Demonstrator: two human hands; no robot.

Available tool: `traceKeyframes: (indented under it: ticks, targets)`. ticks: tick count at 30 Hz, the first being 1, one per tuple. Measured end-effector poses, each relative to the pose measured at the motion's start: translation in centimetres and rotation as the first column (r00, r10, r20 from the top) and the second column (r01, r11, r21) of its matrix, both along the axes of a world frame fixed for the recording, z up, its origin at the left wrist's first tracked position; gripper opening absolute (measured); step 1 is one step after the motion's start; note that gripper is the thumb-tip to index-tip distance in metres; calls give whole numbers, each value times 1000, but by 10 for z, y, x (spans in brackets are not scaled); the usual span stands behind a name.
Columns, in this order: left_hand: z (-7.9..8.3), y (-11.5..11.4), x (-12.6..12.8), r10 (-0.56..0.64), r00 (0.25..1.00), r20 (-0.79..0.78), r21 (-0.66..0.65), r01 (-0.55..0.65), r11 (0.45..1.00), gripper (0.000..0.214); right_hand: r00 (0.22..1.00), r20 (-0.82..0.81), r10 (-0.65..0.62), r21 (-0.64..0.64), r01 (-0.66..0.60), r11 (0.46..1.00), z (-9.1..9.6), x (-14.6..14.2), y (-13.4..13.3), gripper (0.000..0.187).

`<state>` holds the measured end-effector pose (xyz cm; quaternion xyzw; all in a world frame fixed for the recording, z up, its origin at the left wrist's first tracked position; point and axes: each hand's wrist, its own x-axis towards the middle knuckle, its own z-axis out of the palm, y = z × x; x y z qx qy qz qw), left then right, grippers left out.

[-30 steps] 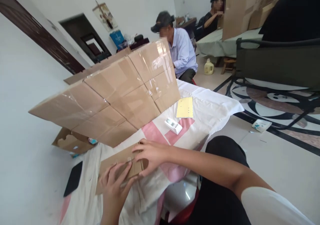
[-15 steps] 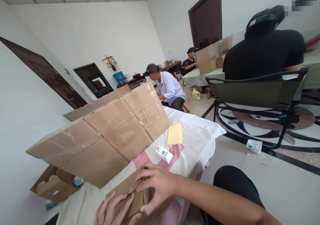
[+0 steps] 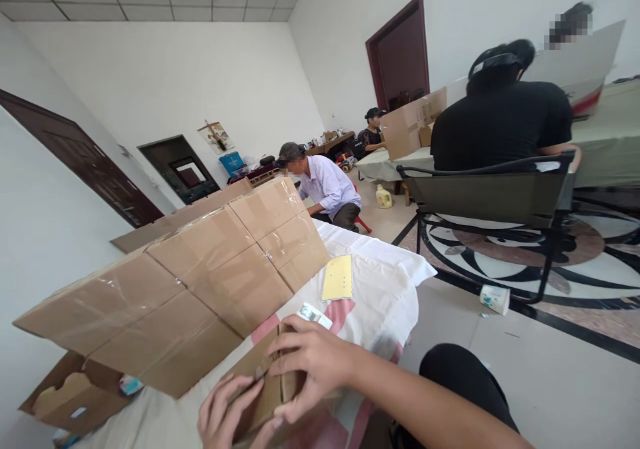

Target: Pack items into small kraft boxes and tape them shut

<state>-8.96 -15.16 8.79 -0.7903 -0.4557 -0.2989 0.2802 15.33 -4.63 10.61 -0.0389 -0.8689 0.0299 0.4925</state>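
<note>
Just changed: the view has tipped upward, so ceiling now fills the upper left of the frame and both hands have sunk to the bottom edge; the cardboard, which lay flat on the cloth a second ago, now stands tilted between the hands.
Meaning for the work: both hands have stayed on the same piece, so the handling of that one piece goes on, now with less of it in view.
Folded cardboard piece [image 3: 270,386]: bottom centre of the frame, on the near end of the table cloth [image 3: 385,296], just in front of the taped cartons.
Right hand [image 3: 313,362]: fingers curled over the top edge of the piece and closed on it, forearm running off to the lower right.
Left hand [image 3: 227,412]: fingers stretched out long against the near face, thumb at the lower edge; more a prop than a clamp.
Taped cartons [image 3: 200,282]: a leaning stack, left of centre.
White packet [image 3: 311,314]: just beyond the right hand's knuckles, partly hidden.
Yellow sheet [image 3: 338,278]: flat on the cloth, centre.
Open carton [image 3: 70,396]: lower left.
Other people: one in a pale shirt [image 3: 330,189] bent over beyond the table; one in black [image 3: 500,122] on a chair [image 3: 490,199], upper right.
</note>
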Motion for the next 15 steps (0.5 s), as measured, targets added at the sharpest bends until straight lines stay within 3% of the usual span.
traceKeyframes:
  ticks: [8,15]
  targets:
    - [31,-20,48,83,988,128,-15,-82,997,37,998,-20,-64,18,65,998,3,16,-5,68]
    - [48,-33,49,208,971,116,-105,-196,975,42,987,-159,-10,17,13,1000,8,6,-12,51]
